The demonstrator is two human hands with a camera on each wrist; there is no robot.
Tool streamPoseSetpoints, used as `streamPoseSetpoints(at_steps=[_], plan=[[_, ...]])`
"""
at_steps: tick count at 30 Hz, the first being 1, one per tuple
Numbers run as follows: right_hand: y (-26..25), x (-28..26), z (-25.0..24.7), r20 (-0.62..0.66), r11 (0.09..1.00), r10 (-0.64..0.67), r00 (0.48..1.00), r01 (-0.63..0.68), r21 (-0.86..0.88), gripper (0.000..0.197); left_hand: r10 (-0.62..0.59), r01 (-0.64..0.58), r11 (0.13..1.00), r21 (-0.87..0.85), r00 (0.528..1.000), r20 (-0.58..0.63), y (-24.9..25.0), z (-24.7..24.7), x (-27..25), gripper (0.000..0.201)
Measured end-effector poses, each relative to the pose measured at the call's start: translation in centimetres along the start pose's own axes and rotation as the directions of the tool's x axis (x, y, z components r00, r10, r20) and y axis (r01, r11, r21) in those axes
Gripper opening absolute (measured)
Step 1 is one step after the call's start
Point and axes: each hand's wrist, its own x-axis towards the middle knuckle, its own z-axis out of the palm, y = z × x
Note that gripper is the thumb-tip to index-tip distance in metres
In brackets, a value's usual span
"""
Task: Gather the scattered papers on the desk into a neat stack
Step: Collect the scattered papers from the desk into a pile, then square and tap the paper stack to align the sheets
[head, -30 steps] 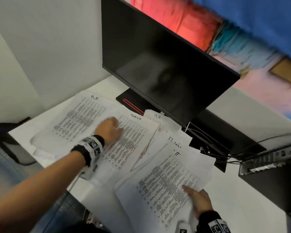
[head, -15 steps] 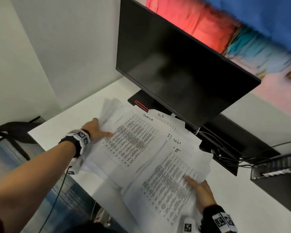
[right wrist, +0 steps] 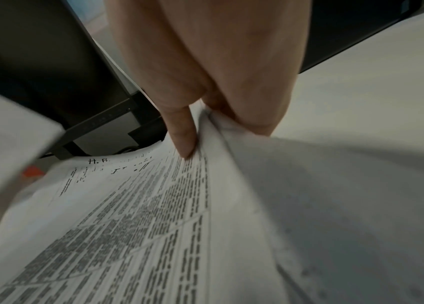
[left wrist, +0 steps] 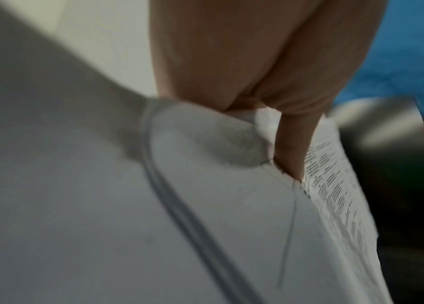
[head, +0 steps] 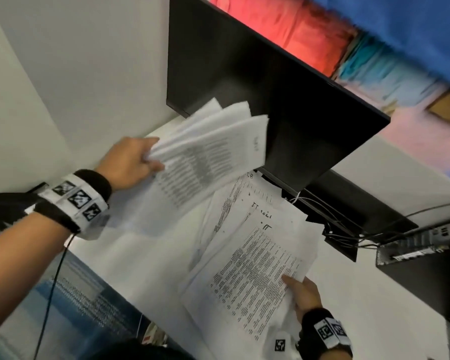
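Note:
My left hand (head: 135, 162) grips a fanned bundle of printed sheets (head: 208, 149) by its left edge and holds it lifted off the white desk (head: 151, 255), in front of the monitor. In the left wrist view the thumb (left wrist: 294, 144) pinches the same bundle (left wrist: 231, 205). My right hand (head: 303, 294) pinches the right edge of a second pile of printed papers (head: 255, 261) lying fanned on the desk. The right wrist view shows a finger (right wrist: 182, 131) on top of that pile (right wrist: 140, 226), with the other fingers hidden beneath the sheets.
A black monitor (head: 270, 89) stands close behind the papers, its base and cables (head: 333, 229) at the right. A black device (head: 421, 261) sits at the far right. The desk's near edge runs diagonally past my left wrist, with a grey wall (head: 76, 74) at the left.
My left hand has gathered the left-hand sheets and lifted them off the desk, up and toward the monitor. The right hand stays on the right pile's edge.

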Motion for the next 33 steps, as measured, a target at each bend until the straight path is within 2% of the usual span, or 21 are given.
streamPoseSetpoints(at_steps=[2,4,6,8,10,12,14,15,17,18,20,23,26,29,31,33], plan=[[-0.3,-0.3,0.1,-0.002,1.000,0.000,1.000,0.000,0.008,0.038,0.036,-0.044,0.971,-0.234,0.999,-0.040,2.2,-1.9,-0.7,0.026],[-0.7,-0.6,0.3,-0.004,1.000,0.003,1.000,-0.003,0.031,0.038,0.055,-0.061,0.911,-0.408,0.998,-0.027,4.3,-1.7,-1.3,0.027],[-1.1,-0.8,0.5,-0.017,0.997,-0.023,1.000,0.024,0.076,0.038,0.044,-0.024,0.898,-0.440,0.998,0.033,5.7,1.1,-1.9,0.026],[-1.5,-1.1,0.7,-0.049,0.993,-0.014,0.999,0.020,0.118,0.043,0.030,0.037,0.902,-0.431,0.989,0.148,6.2,6.0,-2.5,0.032],[-1.6,-1.3,0.9,-0.078,0.983,0.008,0.997,0.006,0.182,0.066,-0.053,0.178,0.905,-0.387,0.948,0.313,6.0,11.6,-2.9,0.050],[-1.5,-1.1,0.9,-0.076,0.963,0.020,0.997,0.002,0.269,0.079,-0.206,0.306,0.936,-0.172,0.876,0.436,5.9,16.4,-3.0,0.065],[-1.6,-1.5,0.9,-0.067,0.941,0.032,0.997,-0.008,0.340,0.078,-0.376,0.358,0.926,0.120,0.842,0.388,5.7,19.0,-2.9,0.082],[-1.6,-1.6,0.8,-0.013,0.931,0.022,1.000,-0.015,0.365,0.074,-0.433,0.395,0.901,0.178,0.830,0.352,5.7,19.7,-2.7,0.091],[-2.0,-1.7,1.2,0.071,0.931,-0.002,0.997,-0.025,0.364,0.071,-0.454,0.463,0.883,0.079,0.799,0.394,5.8,20.4,-2.1,0.104],[-2.1,-1.5,1.3,0.070,0.938,-0.002,0.998,-0.023,0.347,0.075,-0.440,0.493,0.870,-0.001,0.777,0.450,6.0,20.6,-1.8,0.105],[-1.3,-0.2,1.3,0.105,0.950,0.008,0.994,-0.041,0.311,0.083,-0.424,0.546,0.834,-0.079,0.726,0.542,6.3,20.9,-1.3,0.091],[0.8,1.3,1.0,0.113,0.969,0.097,0.989,-0.120,0.215,0.113,-0.377,0.542,0.829,-0.140,0.725,0.576,6.1,21.0,-1.6,0.065],[1.8,0.3,0.5,0.190,0.966,0.125,0.974,-0.163,0.201,0.101,-0.278,0.540,0.792,-0.285,0.735,0.619,4.6,19.9,-2.6,0.057],[-0.4,-3.6,0.6,0.311,0.956,0.135,0.941,-0.206,0.209,0.087,-0.148,0.542,0.739,-0.399,0.709,0.689,2.4,17.0,-3.5,0.064],[-2.6,-6.0,1.0,0.378,0.963,0.048,0.925,-0.143,0.227,0.062,-0.078,0.528,0.722,-0.448,0.705,0.705,1.4,14.6,-3.9,0.061],[-4.7,-7.6,1.5,0.407,0.950,-0.096,0.908,-0.039,0.310,0.044,-0.024,0.519,0.685,-0.512,0.718,0.696,1.0,12.1,-4.2,0.052]])
